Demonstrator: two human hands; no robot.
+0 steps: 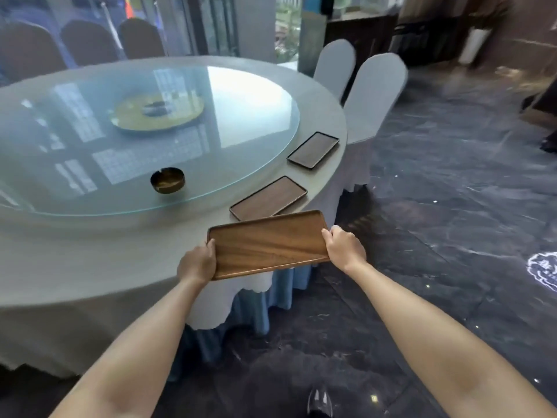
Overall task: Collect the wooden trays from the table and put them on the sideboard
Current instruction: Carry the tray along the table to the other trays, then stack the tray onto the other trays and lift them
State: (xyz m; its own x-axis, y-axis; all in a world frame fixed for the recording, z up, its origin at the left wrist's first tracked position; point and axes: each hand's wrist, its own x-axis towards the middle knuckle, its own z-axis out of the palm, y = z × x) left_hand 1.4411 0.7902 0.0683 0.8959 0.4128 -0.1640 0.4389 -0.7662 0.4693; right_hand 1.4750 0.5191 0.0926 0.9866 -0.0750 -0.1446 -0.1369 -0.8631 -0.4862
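I hold a brown wooden tray (268, 244) level, just off the near edge of the round table (75, 260). My left hand (197, 262) grips its left short end and my right hand (345, 247) grips its right short end. Two more wooden trays lie flat on the table's rim beyond it: a nearer tray (268, 198) partly hidden behind the held one, and a farther tray (313, 149) close to the right edge. A dark sideboard (361, 28) stands at the back of the room, blurred.
A glass turntable (241, 95) covers the table's middle, with a dark round ashtray (167, 180) on it. Two white-covered chairs (373, 95) stand at the table's right side. Dark marble floor (452, 206) spreads to the right. My shoe (320, 401) shows at the bottom.
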